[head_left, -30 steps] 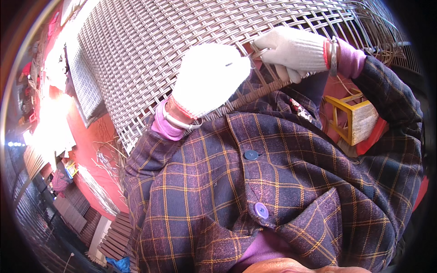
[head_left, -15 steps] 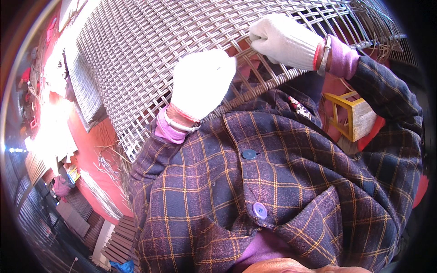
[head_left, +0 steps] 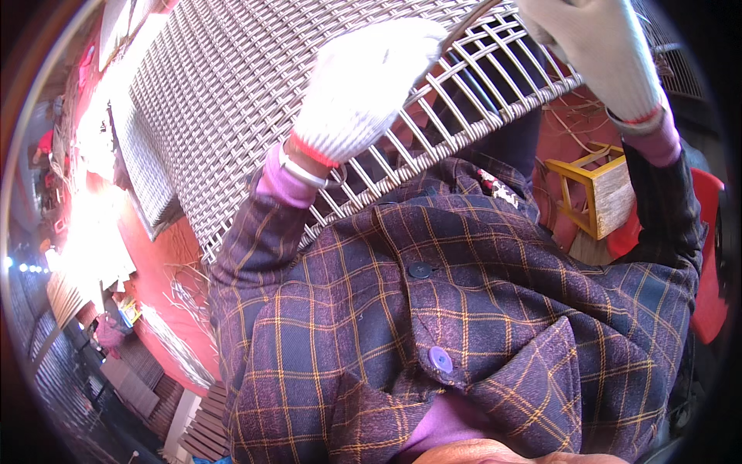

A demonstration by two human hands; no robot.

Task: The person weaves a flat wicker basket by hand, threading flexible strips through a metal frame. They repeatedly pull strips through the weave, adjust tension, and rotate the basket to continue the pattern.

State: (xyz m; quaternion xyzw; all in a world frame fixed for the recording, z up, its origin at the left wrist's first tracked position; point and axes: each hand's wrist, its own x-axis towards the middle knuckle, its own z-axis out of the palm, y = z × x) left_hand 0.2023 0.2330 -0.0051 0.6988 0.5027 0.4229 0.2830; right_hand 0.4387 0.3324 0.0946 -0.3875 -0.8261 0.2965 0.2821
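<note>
A large woven cane panel (head_left: 232,85) of pale rattan strips slopes across the upper part of the view. My left hand (head_left: 363,85), in a white knit glove, rests flat on its open-weave lower edge with the fingers closed over the strips. My right hand (head_left: 595,46), also in a white glove, is raised at the top right and grips a thin dark cane strip (head_left: 464,27) that runs between the two hands. Both sleeves are purple plaid with pink cuffs.
A small yellow wooden stool (head_left: 591,193) stands on the red floor at the right, beside a red plastic chair (head_left: 707,263). Loose cane strips (head_left: 182,290) lie on the floor at the left. More woven panels (head_left: 143,166) lean at the far left.
My right hand has risen up and to the right, pulling the cane strip with it. My left hand has shifted up along the panel.
</note>
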